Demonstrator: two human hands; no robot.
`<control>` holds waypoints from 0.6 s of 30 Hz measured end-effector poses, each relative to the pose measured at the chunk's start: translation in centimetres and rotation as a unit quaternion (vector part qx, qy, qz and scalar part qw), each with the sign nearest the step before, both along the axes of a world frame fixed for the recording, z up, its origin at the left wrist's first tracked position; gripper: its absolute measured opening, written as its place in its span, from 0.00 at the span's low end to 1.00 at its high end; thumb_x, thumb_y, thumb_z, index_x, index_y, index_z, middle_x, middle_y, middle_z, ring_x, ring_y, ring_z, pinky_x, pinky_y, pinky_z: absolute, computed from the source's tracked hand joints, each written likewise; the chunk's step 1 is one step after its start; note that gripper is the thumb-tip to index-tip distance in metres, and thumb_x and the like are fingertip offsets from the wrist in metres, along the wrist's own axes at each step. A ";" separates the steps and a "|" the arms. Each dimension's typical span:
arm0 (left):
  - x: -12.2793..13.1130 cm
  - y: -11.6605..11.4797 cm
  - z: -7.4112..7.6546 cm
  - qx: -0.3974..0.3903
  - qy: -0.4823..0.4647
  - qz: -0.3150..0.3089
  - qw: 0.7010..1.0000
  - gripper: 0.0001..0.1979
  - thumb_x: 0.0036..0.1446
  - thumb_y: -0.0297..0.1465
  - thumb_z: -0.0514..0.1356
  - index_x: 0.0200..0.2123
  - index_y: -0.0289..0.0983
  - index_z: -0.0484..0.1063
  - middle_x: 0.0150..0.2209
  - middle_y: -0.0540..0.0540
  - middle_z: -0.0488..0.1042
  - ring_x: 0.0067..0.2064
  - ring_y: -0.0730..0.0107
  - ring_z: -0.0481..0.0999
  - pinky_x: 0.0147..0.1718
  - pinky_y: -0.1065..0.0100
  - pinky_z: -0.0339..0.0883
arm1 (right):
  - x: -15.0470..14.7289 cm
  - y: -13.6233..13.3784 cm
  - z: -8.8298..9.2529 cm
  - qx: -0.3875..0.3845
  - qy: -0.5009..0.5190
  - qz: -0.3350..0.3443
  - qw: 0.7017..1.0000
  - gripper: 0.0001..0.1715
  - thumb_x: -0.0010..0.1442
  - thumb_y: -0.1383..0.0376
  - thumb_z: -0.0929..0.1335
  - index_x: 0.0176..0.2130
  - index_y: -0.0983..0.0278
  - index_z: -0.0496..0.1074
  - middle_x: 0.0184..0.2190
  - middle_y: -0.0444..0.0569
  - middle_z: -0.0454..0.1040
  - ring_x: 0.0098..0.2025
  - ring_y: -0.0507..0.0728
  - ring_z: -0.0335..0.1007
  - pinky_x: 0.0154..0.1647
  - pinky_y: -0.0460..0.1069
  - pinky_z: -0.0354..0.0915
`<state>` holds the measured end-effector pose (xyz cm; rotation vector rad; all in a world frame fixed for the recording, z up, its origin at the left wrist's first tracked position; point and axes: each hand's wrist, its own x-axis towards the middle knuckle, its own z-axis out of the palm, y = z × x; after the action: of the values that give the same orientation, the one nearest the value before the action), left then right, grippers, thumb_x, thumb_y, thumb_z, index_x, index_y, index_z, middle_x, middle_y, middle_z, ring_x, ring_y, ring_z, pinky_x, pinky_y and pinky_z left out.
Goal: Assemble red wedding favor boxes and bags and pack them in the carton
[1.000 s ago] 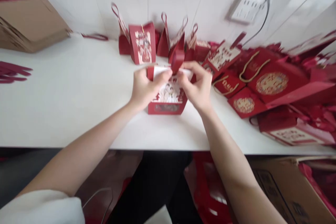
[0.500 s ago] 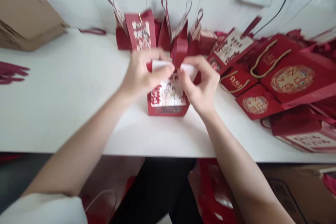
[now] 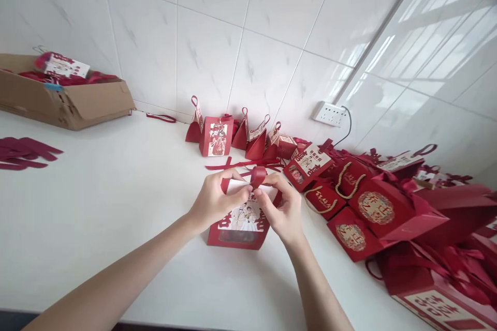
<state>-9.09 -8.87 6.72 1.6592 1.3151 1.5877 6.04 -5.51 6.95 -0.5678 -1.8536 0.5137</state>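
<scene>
On the white desk, our left hand and right hand each pinch their grip on the red ribbon loop atop the small red paper gift box.

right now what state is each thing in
gift box, standing upright, held at the top
ribbon, looped on top, pinched by left hand and right hand
small boxes at the back, upright, tops closed
cardboard box, open, holding red items
wall socket, one cable plugged in
gift bags, lying on their sides
</scene>
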 end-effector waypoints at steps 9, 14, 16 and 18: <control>0.2 0.2 -0.4 -0.037 -0.054 -0.060 0.996 0.08 0.48 0.34 0.61 0.25 0.37 0.65 0.19 0.54 0.67 0.21 0.77 0.64 0.19 0.75 0.59 | -1.2 -0.1 1.3 -0.171 0.161 0.022 0.972 0.11 0.49 0.65 0.72 0.36 0.58 0.77 0.26 0.42 0.75 0.26 0.50 0.70 0.28 0.46 0.67; 0.3 0.2 -0.2 -0.006 -0.064 -0.067 0.996 0.06 0.48 0.33 0.61 0.28 0.37 0.69 0.23 0.53 0.70 0.22 0.77 0.67 0.21 0.75 0.61 | -1.2 0.5 0.3 -0.217 0.235 0.007 0.948 0.10 0.42 0.63 0.76 0.31 0.59 0.79 0.24 0.43 0.77 0.27 0.52 0.71 0.28 0.48 0.67; 0.3 0.2 -0.2 -0.004 -0.053 -0.065 0.996 0.05 0.48 0.32 0.61 0.27 0.36 0.70 0.22 0.53 0.69 0.22 0.77 0.67 0.21 0.75 0.60 | -1.2 0.6 0.1 -0.212 0.236 -0.004 0.948 0.11 0.42 0.62 0.76 0.31 0.59 0.79 0.25 0.44 0.77 0.28 0.53 0.72 0.30 0.49 0.67; 0.2 0.2 -0.3 -0.012 -0.040 -0.059 0.997 0.06 0.49 0.33 0.61 0.27 0.36 0.69 0.20 0.53 0.69 0.21 0.77 0.66 0.21 0.74 0.60 | -1.0 0.6 0.1 -0.200 0.226 -0.002 0.953 0.12 0.43 0.61 0.76 0.32 0.59 0.78 0.27 0.45 0.78 0.30 0.55 0.73 0.32 0.50 0.69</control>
<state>-8.88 -8.63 6.38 1.6107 1.1697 1.5460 5.05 -4.87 7.00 -0.6570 -1.3162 0.9445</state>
